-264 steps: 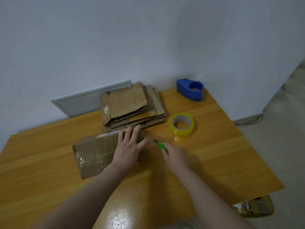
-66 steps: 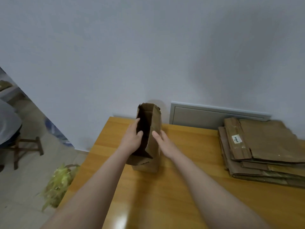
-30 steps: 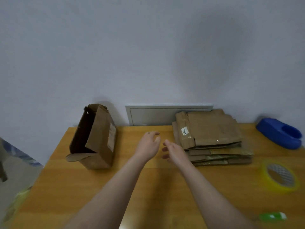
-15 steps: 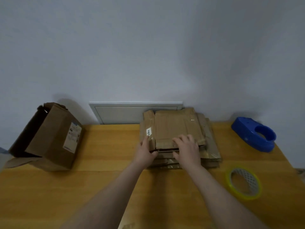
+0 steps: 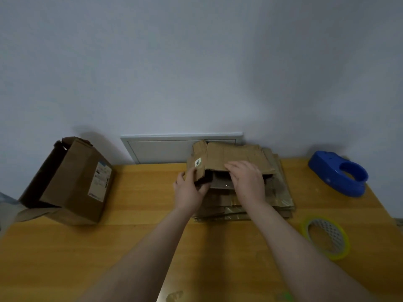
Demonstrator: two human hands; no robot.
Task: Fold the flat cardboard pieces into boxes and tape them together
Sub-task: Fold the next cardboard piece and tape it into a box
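A stack of flat brown cardboard pieces (image 5: 277, 192) lies at the back middle of the wooden table (image 5: 139, 240). The top flat piece (image 5: 235, 155), with a small white label, is tilted up at its near edge. My left hand (image 5: 188, 189) grips its left corner, thumb on top. My right hand (image 5: 247, 180) holds its near edge, fingers curled over it. A folded box (image 5: 74, 182) with a shipping label lies on its side at the left, its open end facing left. A yellow tape roll (image 5: 326, 236) lies at the right.
A blue tape dispenser (image 5: 340, 175) sits at the back right corner. A grey wall panel (image 5: 161, 149) stands behind the table against the white wall. A green object (image 5: 284, 296) shows faintly at the bottom edge.
The folded box was set down at the left and both hands moved right to the stack. Since half a second ago they have lifted the near edge of the top piece.
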